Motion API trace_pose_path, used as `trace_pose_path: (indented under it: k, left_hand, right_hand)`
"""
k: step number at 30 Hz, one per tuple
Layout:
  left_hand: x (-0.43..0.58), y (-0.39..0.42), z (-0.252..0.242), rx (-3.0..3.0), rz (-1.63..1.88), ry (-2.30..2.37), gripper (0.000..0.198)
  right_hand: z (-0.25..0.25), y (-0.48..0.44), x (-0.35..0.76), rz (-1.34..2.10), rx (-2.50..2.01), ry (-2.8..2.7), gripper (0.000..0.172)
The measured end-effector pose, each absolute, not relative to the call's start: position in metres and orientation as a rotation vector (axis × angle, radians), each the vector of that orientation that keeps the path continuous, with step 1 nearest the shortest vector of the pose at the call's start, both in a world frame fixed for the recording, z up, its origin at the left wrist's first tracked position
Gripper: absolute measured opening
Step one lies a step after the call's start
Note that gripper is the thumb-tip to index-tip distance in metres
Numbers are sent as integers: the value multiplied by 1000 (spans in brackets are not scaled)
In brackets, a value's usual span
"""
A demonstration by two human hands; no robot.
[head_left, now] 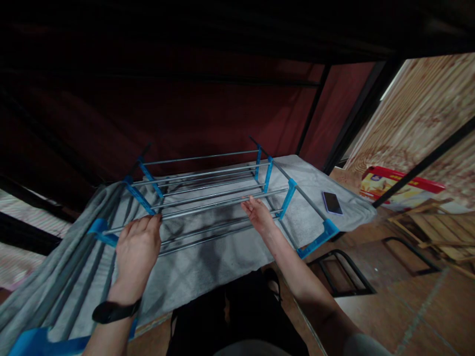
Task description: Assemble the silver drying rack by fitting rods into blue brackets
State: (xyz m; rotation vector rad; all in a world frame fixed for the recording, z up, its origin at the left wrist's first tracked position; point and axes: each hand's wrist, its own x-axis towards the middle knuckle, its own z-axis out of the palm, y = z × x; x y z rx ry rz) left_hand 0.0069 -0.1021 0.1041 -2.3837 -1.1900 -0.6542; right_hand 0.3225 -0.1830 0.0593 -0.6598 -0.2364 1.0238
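Right now your left hand (139, 242) is curled over a slim grey metal rod (222, 203) near its left end, with the fingers bent across the top; you have hold of it there. Your right hand (257, 213) is farther along the same rod, toward its right end, palm turned partly inward and fingers loosely bent. Its fingertips meet the rod or lie just beside it; whether they truly grip, I cannot tell.

That rod belongs to a rack of grey metal tubes and bright blue plastic brackets (268, 174), which rests in front of you on a light grey, fleecy cloth (222, 267). Several rods run crosswise between the brackets at its two ends. At your right, a blue plastic corner piece (319, 238) joins the end of a side tube. At your lower left, another blue plastic piece (35, 342) lies near the edge of view, below some long grey tubes.

You wear a black band (115, 311) on your left wrist. Well to the right of your right hand, a dark-screened phone with a lilac edge (332, 203) lies on the cloth. A dark red fabric curtain (208, 113) hangs behind the rack.
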Motion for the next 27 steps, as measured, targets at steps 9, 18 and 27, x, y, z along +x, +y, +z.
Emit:
trace_pose_path:
  k: [9,18,27]
  left_hand:
    - [62,-133,113,-2505,-894,-1085,36]
    - [-46,-174,168,-2176,-1101,-1692,39]
    - [-131,-120,159,-2613,-1611,-2572,67]
  right_hand:
    - [60,-189,327,1044,-706,-263,25]
    - [54,-180,325,1117,-738,-224,14]
    - [67,-151,299,1026,-516,39,39]
